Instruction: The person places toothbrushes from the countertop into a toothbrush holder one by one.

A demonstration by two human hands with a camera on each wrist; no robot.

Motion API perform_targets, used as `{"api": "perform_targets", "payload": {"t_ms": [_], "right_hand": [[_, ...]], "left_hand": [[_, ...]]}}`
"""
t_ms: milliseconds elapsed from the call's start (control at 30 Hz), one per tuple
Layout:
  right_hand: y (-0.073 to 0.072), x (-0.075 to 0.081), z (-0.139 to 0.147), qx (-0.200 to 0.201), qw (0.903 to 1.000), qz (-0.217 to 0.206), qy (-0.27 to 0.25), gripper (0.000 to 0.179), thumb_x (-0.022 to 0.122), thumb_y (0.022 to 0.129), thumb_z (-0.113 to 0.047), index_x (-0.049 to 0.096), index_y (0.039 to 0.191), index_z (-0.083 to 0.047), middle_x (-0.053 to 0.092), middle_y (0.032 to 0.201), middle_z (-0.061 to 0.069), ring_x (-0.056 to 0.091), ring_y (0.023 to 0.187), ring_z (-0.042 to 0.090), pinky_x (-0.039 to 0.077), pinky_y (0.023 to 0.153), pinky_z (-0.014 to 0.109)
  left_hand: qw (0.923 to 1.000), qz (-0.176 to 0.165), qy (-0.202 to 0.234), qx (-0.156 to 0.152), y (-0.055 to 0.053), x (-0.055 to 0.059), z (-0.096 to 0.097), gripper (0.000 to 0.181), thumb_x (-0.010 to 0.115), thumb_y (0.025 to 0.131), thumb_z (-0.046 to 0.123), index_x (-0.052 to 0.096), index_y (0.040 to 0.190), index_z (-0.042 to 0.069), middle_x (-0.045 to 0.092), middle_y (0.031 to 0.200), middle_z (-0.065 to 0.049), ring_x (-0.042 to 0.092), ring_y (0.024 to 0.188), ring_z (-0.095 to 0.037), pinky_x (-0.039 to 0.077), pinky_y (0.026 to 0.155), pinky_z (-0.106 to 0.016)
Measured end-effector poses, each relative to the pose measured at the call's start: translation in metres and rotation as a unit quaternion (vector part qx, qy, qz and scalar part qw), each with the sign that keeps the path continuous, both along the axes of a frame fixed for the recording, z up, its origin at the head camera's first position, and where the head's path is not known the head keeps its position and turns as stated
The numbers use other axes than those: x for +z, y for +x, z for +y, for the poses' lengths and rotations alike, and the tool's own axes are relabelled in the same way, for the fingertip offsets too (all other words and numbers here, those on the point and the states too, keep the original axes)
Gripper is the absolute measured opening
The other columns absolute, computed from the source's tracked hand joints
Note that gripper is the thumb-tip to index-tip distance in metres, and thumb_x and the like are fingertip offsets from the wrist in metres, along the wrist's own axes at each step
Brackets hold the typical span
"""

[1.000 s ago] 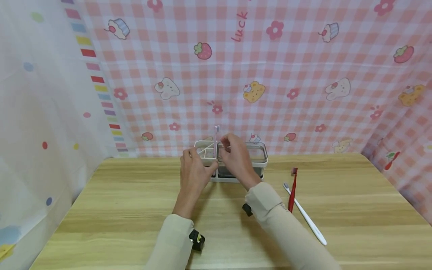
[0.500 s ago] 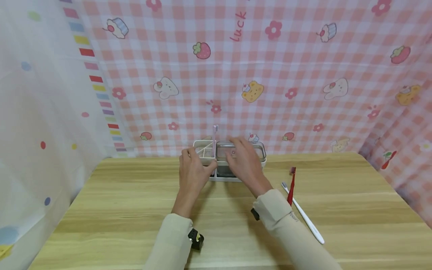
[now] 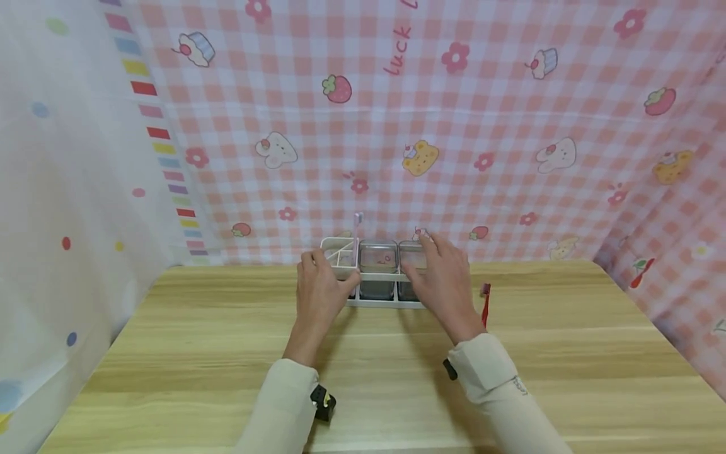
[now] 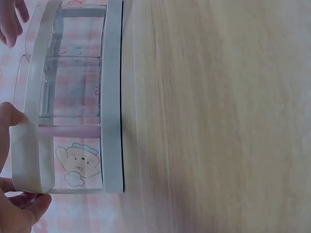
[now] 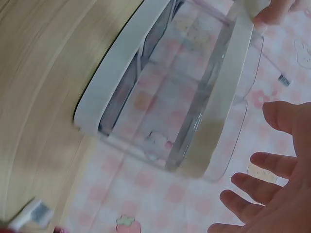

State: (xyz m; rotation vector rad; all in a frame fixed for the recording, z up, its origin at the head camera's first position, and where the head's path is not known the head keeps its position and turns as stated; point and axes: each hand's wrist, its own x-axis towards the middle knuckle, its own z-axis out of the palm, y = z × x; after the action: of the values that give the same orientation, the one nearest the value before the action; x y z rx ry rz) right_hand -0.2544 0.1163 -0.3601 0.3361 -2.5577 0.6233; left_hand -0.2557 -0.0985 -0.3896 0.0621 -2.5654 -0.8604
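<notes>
A white toothbrush holder [image 3: 379, 277] with clear cups stands at the back of the wooden table. My left hand [image 3: 320, 287] grips its left end, thumb on the front of the upper band and fingers round the corner. A pale pink toothbrush [image 3: 357, 243] stands upright in the left, divided section; its handle [image 4: 70, 130] shows through the frame. My right hand [image 3: 445, 287] is at the holder's right end, overlapping the right cup [image 3: 411, 255]. In the right wrist view its fingers [image 5: 267, 166] are spread beside the cup rims, holding nothing. The middle cup [image 3: 377, 257] contains no brush.
A red toothbrush [image 3: 485, 304] lies on the table right of the holder, partly behind my right sleeve. A white toothbrush head [image 5: 38, 213] shows at the lower left of the right wrist view. A pink checked cloth [image 3: 499, 189] hangs directly behind the holder.
My right hand has moved right, from beside the pink toothbrush to the right cup, its fingers spreading. The right arm now hides the white toothbrush in the head view. My left hand stays on the holder.
</notes>
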Motion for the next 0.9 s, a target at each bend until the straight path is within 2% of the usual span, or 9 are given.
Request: {"api": "perform_targets", "payload": {"t_ms": [267,400,600,767,900], "right_hand": [[0.007,-0.003,0.027,-0.039,0.999,0.007,0.022,0.06,0.068,0.095,-0.031,0.053,0.143,0.002,0.047,0.148,0.027,0.047,0.13,0.048,0.03,0.111,0.057],[0.011,-0.004,0.044,-0.056,0.9979,-0.03,0.014,0.062,0.066,0.097,-0.03,0.048,0.146,0.003,0.042,0.151,0.029,0.041,0.134,0.05,0.029,0.112,0.058],[0.018,-0.003,0.072,-0.088,0.9893,-0.114,-0.02,0.068,0.059,0.1,-0.036,0.037,0.154,0.0,0.03,0.157,0.029,0.031,0.139,0.054,0.033,0.103,0.069],[0.022,-0.003,0.093,-0.093,0.9855,-0.135,-0.043,0.071,0.058,0.101,-0.037,0.033,0.154,0.004,0.029,0.156,0.033,0.029,0.138,0.057,0.032,0.101,0.071],[0.022,-0.007,0.102,-0.078,0.9835,-0.151,-0.06,0.072,0.059,0.101,-0.034,0.033,0.151,0.01,0.034,0.15,0.038,0.031,0.136,0.057,0.03,0.105,0.069]], "left_hand": [[1.0,-0.001,-0.003,-0.005,0.001,0.0,-0.001,0.076,0.072,0.083,0.043,0.046,0.13,-0.011,0.048,0.115,-0.024,0.051,0.101,-0.036,0.052,0.077,-0.044],[1.0,-0.007,-0.003,-0.002,0.002,0.001,-0.002,0.078,0.072,0.083,0.043,0.045,0.131,-0.011,0.048,0.116,-0.024,0.05,0.102,-0.036,0.051,0.078,-0.044],[0.9999,-0.011,0.002,-0.001,0.001,0.0,-0.001,0.082,0.073,0.082,0.043,0.043,0.134,-0.012,0.048,0.118,-0.025,0.05,0.104,-0.037,0.051,0.08,-0.046],[0.9999,-0.01,0.005,-0.004,0.001,0.0,0.0,0.082,0.072,0.082,0.043,0.042,0.135,-0.012,0.047,0.119,-0.024,0.049,0.103,-0.036,0.051,0.079,-0.045],[1.0,-0.008,0.003,-0.002,0.0,0.0,-0.001,0.079,0.072,0.083,0.043,0.043,0.133,-0.01,0.047,0.118,-0.023,0.049,0.101,-0.035,0.051,0.078,-0.044]]}}
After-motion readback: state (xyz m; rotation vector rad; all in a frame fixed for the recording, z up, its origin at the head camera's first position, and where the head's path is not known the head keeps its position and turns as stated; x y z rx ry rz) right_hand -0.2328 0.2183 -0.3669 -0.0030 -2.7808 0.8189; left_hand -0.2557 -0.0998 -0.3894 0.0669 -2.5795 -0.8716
